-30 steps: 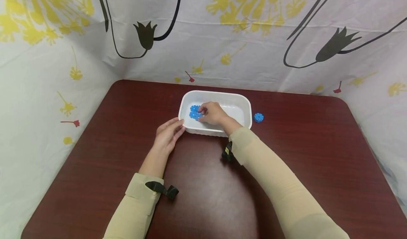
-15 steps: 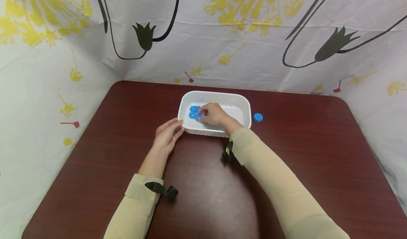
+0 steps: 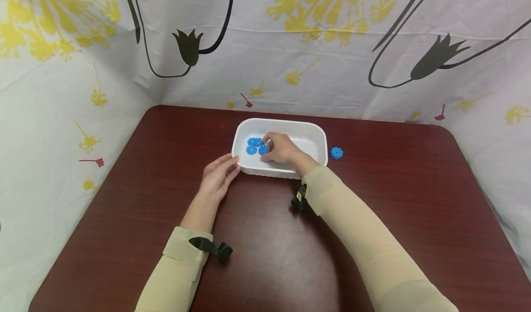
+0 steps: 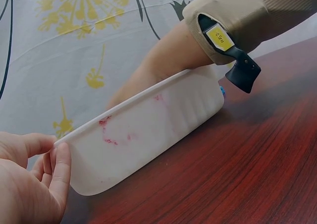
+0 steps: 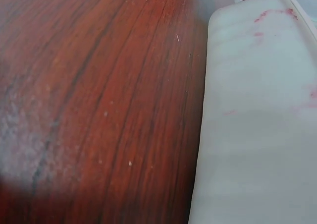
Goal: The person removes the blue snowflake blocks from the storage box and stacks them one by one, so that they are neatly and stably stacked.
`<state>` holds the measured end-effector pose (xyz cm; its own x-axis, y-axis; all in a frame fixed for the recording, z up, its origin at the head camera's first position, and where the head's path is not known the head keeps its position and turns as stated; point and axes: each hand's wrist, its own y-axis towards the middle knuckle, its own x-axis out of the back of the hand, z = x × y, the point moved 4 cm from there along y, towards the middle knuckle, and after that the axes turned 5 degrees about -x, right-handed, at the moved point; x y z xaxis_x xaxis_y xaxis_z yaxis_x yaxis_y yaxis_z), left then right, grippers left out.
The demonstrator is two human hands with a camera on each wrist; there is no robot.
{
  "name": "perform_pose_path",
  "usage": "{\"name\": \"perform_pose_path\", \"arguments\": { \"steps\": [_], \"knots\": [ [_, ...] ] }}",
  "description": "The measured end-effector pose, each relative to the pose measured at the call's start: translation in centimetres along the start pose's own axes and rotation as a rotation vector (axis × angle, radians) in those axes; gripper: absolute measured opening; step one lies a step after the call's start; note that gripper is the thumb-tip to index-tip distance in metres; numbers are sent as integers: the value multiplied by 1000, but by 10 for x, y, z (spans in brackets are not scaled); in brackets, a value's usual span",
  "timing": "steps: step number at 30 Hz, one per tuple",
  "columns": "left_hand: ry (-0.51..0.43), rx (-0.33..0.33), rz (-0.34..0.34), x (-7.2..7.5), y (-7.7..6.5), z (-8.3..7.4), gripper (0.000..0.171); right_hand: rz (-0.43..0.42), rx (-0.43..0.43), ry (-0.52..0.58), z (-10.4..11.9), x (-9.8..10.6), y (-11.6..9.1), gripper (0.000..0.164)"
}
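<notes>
A white plastic tub [image 3: 309, 141] sits toward the back of the table. My left hand [image 3: 217, 176] grips its near left corner, thumb over the rim and fingers against the outer wall, as the left wrist view also shows. Inside the tub, my right hand [image 3: 282, 148] pinches a blue notched plastic disc [image 3: 263, 150] between thumb and fingers. Several like blue discs [image 3: 251, 150] lie at the tub's left end, close to those fingertips. The tub's wall [image 5: 257, 125] hides the right hand's fingers in the right wrist view.
On the table just right of the tub lies a small stack of blue discs [image 3: 337, 153]. The dark red wooden table [image 3: 415, 201] backs onto a white patterned cloth [image 3: 332, 91]. Pink smudges mark the tub's outer wall.
My right hand has drawn slightly right inside the tub, with one blue disc now tilted up between its fingers and apart from the others. The left hand keeps its place.
</notes>
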<state>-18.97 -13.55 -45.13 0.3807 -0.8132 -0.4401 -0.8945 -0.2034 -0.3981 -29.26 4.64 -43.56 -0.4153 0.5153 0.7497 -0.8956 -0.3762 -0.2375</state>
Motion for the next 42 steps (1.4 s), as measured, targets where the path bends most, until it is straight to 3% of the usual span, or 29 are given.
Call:
{"name": "perform_pose_path", "arguments": {
  "steps": [9,18,29,42],
  "knots": [
    [0,2,-1,0,0,1,21,-24,50,-32,1,5,-4,41],
    [-1,10,-7,1,-1,0,23,-82,104,51,-3,14,-13,41],
    [-9,11,-7,0,0,1,27,-93,129,94,-13,26,-28,39],
    [-19,7,-19,0,-1,2,25,-184,201,101,-19,47,-45,39]
  ]
}}
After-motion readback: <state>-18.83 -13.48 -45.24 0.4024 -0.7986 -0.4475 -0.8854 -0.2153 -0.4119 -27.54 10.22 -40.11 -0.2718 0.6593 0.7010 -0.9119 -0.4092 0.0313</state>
